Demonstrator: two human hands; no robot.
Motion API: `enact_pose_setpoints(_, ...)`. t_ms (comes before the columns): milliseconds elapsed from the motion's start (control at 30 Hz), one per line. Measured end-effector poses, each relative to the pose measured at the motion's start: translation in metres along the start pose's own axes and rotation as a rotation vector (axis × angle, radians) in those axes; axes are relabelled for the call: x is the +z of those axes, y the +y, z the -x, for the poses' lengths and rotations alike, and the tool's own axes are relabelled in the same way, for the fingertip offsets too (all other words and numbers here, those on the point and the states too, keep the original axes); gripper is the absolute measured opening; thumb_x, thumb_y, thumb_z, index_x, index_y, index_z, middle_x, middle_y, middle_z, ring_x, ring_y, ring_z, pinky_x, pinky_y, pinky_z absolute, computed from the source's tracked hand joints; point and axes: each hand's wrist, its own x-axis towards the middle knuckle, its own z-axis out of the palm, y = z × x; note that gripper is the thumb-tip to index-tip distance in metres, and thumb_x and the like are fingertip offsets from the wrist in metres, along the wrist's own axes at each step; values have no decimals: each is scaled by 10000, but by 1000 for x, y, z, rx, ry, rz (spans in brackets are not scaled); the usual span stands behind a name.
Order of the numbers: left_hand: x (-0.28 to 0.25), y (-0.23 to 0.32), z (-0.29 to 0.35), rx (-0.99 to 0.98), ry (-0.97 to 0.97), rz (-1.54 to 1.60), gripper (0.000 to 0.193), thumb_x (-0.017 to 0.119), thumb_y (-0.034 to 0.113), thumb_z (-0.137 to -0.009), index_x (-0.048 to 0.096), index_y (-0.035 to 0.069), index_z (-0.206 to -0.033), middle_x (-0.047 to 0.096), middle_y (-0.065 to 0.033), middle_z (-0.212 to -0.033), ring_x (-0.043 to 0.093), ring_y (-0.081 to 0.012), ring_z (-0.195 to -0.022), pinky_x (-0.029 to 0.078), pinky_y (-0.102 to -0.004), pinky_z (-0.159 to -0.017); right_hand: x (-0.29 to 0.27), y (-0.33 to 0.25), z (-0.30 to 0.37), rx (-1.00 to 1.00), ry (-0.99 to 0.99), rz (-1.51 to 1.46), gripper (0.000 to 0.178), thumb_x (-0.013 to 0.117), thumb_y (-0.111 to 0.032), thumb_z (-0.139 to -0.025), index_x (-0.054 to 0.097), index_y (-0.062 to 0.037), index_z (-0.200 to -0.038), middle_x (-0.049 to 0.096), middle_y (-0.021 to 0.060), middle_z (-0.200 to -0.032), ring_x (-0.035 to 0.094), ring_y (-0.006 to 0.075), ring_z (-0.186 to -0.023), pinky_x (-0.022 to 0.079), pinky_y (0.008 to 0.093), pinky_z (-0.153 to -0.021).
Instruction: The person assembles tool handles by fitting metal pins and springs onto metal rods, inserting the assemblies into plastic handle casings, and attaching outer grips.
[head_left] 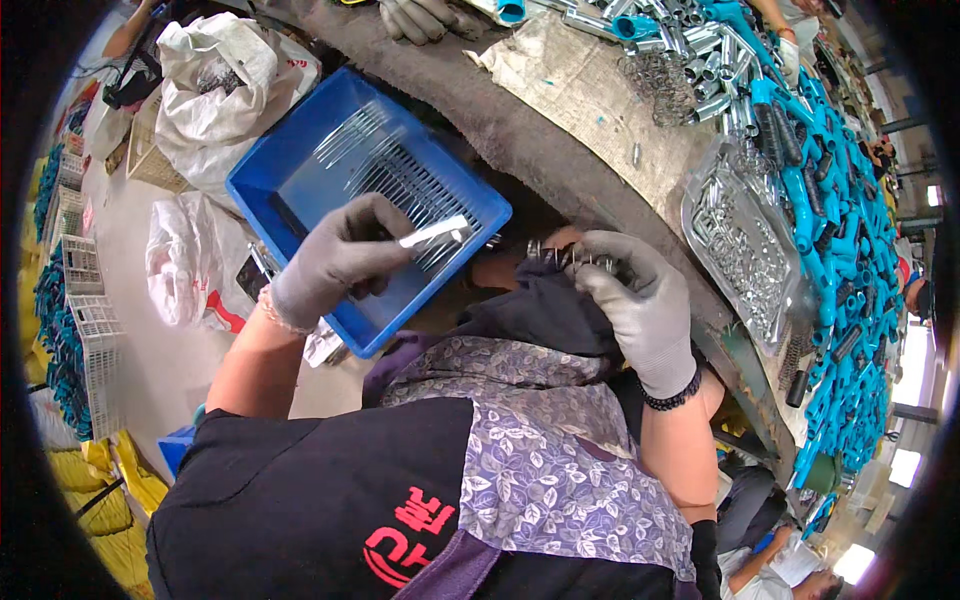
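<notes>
Both hands wear matt grey knit gloves, left point(335, 258) and right point(640, 300). The left pinches a bright, smooth metal tube point(433, 234); the right holds shiny wire springs point(565, 258). The tray point(270, 185) is glossy blue plastic, its pins point(400, 180) polished metal. The counter point(520, 130) carries rough grey felt and coarse sacking point(590, 95). A clear plastic tray point(700, 200) holds glinting metal parts.
</notes>
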Motion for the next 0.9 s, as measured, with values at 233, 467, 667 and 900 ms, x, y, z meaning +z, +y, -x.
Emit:
enact_pose_setpoints(233,12,-8,0,6,60,41,222,707,186,-890,587,79,-1043,563,28,-810,507,-61,-602,382,-220,-511,21,20,-5,144,18,-245,357,640,-191,-974,590,69,-1215,697,119,-985,706,187,-851,578,288,-743)
enact_pose_setpoints(467,23,-17,9,-78,-276,-90,293,806,157,-802,615,23,-979,649,-34,-978,590,-102,-852,488,-265,-738,31,-3,11,-138,-282,252,272,731,-85,-851,678,-2,-1105,700,125,-1052,676,213,-966,514,319,-878)
enact_pose_setpoints(667,28,-45,12,32,-575,53,808,731,171,-891,273,-8,-1532,451,-130,-1481,428,-189,-1341,333,-352,-1137,58,10,31,226,-358,157,263,753,-53,-837,673,-39,-1086,696,141,-1029,688,228,-907,534,329,-804)
enact_pose_setpoints(900,16,-41,8,98,-624,158,659,657,186,-947,357,-26,-1495,427,-156,-1513,406,-209,-1377,313,-354,-1149,69,31,20,62,-240,110,246,756,-38,-846,646,8,-1062,687,65,-943,635,114,-844,518,276,-753)
